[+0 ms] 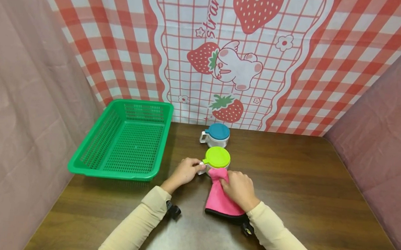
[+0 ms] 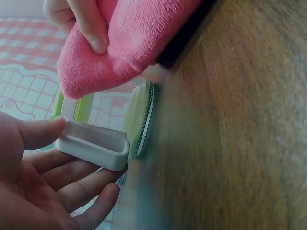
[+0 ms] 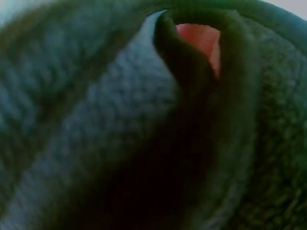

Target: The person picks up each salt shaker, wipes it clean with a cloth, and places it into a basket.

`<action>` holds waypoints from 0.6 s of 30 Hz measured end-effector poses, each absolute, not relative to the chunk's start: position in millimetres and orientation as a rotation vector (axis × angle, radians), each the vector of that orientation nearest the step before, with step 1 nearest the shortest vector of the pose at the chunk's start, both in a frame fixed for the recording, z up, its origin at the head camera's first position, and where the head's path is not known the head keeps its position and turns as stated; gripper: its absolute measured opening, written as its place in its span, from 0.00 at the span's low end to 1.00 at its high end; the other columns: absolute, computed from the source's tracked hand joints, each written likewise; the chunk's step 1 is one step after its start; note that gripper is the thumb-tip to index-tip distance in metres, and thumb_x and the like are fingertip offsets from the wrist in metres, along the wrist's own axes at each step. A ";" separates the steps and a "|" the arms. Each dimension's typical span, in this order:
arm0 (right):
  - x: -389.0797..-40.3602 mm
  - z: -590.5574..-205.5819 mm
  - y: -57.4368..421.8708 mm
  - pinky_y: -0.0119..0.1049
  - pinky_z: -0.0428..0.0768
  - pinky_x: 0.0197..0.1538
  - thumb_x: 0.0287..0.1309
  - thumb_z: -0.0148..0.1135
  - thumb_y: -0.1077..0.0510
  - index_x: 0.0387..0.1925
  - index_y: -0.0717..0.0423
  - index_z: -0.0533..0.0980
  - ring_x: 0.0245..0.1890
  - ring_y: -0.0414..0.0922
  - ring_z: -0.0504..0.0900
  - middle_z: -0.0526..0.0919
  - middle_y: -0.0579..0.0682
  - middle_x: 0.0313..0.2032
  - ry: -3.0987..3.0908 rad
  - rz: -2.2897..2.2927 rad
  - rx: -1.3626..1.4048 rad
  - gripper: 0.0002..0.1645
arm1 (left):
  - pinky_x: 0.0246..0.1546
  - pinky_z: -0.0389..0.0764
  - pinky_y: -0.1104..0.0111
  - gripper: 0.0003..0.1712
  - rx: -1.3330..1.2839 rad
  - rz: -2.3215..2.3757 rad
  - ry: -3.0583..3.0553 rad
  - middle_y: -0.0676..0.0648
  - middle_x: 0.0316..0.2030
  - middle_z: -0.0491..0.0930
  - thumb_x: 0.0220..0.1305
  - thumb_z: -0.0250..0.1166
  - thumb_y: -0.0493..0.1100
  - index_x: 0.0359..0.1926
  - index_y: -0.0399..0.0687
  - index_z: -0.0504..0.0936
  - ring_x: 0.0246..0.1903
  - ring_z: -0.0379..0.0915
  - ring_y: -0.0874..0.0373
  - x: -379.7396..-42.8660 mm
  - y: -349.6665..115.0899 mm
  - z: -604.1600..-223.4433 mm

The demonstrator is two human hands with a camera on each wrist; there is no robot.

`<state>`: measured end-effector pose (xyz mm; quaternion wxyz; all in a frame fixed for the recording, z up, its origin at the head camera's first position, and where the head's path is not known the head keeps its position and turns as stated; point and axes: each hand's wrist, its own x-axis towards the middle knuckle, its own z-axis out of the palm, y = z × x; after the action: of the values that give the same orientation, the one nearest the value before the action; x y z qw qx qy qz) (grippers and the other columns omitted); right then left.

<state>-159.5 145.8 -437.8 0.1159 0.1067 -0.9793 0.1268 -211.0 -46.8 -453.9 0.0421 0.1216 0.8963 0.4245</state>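
A clear jar with a lime-green lid (image 1: 217, 157) and a white handle (image 2: 93, 143) stands on the table. My left hand (image 1: 186, 171) holds that handle, thumb on one side and fingers on the other. In my right hand (image 1: 240, 188) is a bunched pink cloth (image 1: 222, 200) with a dark edge, pressed near the jar's front side. The left wrist view shows the pink cloth (image 2: 129, 43) close above the handle. Dark, blurred fabric (image 3: 120, 96) fills the right wrist view and hides the right fingers there.
Behind the green-lidded jar stands a similar jar with a blue lid (image 1: 219, 131), its handle pointing left. A green plastic basket (image 1: 162, 149) sits at the left of the wooden table (image 1: 302, 189). A checked strawberry-print cloth (image 1: 123, 43) hangs along the back, with plain curtains at both sides.
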 end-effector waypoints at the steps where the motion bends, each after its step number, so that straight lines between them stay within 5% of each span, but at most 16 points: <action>1: -160.5 -438.9 144.5 0.45 0.71 0.17 0.47 0.61 0.49 0.17 0.52 0.74 0.18 0.52 0.76 0.79 0.51 0.18 -2.871 0.365 0.312 0.13 | 0.34 0.76 0.69 0.14 0.372 1.297 2.745 0.49 0.30 0.82 0.58 0.60 0.49 0.38 0.45 0.83 0.33 0.74 0.58 -211.3 -46.9 -454.3; 18: -165.3 -454.1 129.0 0.46 0.72 0.15 0.43 0.63 0.51 0.16 0.56 0.75 0.18 0.53 0.78 0.78 0.52 0.17 -2.862 0.166 0.365 0.14 | 0.30 0.73 0.72 0.13 0.375 1.273 2.758 0.50 0.29 0.82 0.58 0.59 0.49 0.37 0.48 0.84 0.30 0.72 0.60 -212.8 -46.9 -454.6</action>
<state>-165.3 129.0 -454.1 0.1257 0.1254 -0.9825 0.0570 -212.8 -46.9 -454.6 0.0404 0.1224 0.9004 0.4156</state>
